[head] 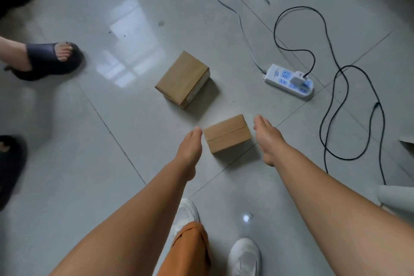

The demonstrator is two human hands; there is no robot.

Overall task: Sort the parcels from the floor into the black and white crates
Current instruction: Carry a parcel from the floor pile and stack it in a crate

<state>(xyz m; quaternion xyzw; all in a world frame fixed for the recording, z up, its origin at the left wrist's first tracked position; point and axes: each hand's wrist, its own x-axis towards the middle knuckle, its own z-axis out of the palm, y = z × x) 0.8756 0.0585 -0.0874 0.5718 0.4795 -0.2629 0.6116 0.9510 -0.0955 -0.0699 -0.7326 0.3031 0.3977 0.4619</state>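
Pickup step: left hand (190, 149) and right hand (266, 139) flanked the small parcel (227, 134), fingers straight, gripping nothing. Next they'd probably need to squeeze in and lift; crates weren't in view.

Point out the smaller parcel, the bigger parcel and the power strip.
smaller parcel (226, 132), head view, taped top face.
bigger parcel (182, 76), head view, top face.
power strip (289, 80), head view, white body.

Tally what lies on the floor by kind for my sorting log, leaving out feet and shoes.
Brown parcels: 2, a larger parcel and a smaller parcel lying between the open left hand and right hand
White power strips: 1
Black cables: 1
Thin grey cords: 1
Total: 5
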